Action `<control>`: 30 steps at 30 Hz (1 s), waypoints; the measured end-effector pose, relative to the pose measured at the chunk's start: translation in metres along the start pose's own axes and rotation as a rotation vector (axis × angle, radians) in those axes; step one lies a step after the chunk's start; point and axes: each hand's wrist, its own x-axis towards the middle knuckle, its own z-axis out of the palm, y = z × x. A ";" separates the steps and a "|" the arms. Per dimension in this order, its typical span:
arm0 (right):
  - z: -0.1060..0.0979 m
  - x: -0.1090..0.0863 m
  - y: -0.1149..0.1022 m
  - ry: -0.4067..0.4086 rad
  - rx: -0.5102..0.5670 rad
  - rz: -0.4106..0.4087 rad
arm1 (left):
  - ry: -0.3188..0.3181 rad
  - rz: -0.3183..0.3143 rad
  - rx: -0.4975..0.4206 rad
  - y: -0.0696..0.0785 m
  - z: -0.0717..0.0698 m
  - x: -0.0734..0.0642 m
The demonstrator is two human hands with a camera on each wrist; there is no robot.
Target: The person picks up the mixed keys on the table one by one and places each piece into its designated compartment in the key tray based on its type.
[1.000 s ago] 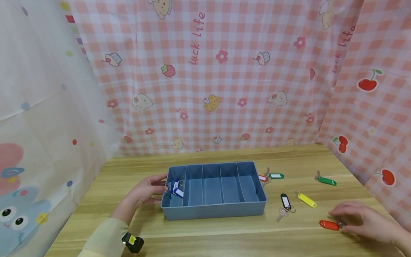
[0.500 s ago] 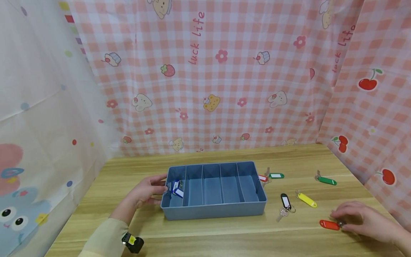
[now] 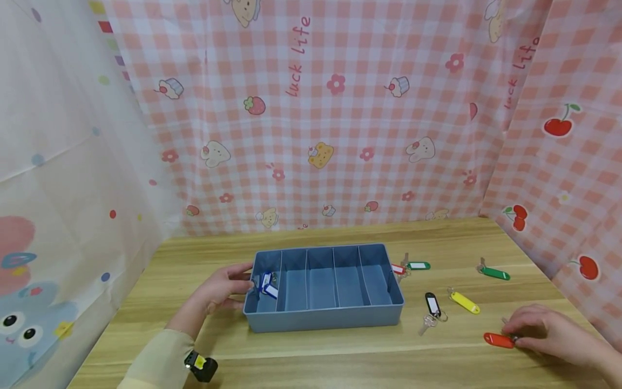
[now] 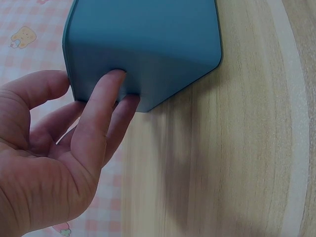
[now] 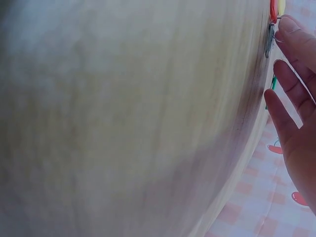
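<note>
My left hand (image 3: 224, 288) grips the left end of a blue-grey divided tray (image 3: 323, 320), its thumb at the rim. In the left wrist view, the fingers (image 4: 101, 113) press against the tray's outer end wall. Over at the right, my right hand (image 3: 549, 332) pinches the metal key end of a key with a red key tag (image 3: 499, 340). The tag lies close over the table, pointing left; the fingertips partly hide the key. In the right wrist view, the right hand (image 5: 301, 103) shows at the right edge with the key (image 5: 269, 40) at the fingertips.
Blue key tags (image 3: 270, 292) lie in the leftmost compartment. Keys with a black tag (image 3: 432, 305), yellow tag (image 3: 464, 302) and green tag (image 3: 495, 273) lie right of the tray. Another green tag (image 3: 418, 266) and red tag (image 3: 398, 269) sit against its right end.
The right fingers have shifted slightly on the red tag's key, and part of the key now shows above them. The left hand and tray have stayed put.
</note>
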 end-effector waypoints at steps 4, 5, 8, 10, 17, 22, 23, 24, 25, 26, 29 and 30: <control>0.000 0.001 -0.001 -0.006 0.002 0.015 | 0.000 -0.002 0.001 0.000 0.000 -0.001; 0.000 0.001 -0.002 -0.007 0.006 0.018 | -0.001 -0.003 0.000 0.000 0.000 -0.001; 0.000 0.001 -0.003 0.003 -0.003 0.017 | -0.002 -0.005 0.000 0.000 0.000 0.000; 0.000 0.002 -0.003 0.008 -0.011 0.020 | -0.002 -0.005 -0.002 0.000 0.000 0.001; 0.001 0.002 -0.004 0.008 -0.025 0.047 | -0.009 0.000 0.001 -0.001 0.000 0.001; 0.002 0.001 -0.002 0.050 -0.012 0.019 | -0.008 -0.002 -0.002 -0.001 0.000 0.001; 0.002 0.000 -0.002 0.058 -0.007 0.011 | -0.009 -0.001 -0.003 -0.001 0.000 0.001; 0.002 0.000 -0.002 0.069 -0.004 0.001 | -0.010 -0.001 -0.005 -0.001 -0.001 0.001; 0.003 0.000 -0.001 0.080 -0.005 -0.008 | -0.010 -0.002 -0.006 -0.001 -0.001 0.001; 0.003 0.000 -0.001 0.091 -0.006 -0.016 | -0.010 -0.002 -0.007 -0.001 -0.001 0.001; 0.004 0.001 -0.002 0.124 -0.018 -0.028 | -0.009 -0.003 -0.007 -0.001 -0.001 0.001; 0.004 0.001 -0.002 0.133 -0.025 -0.029 | -0.009 -0.003 -0.008 -0.001 -0.001 0.001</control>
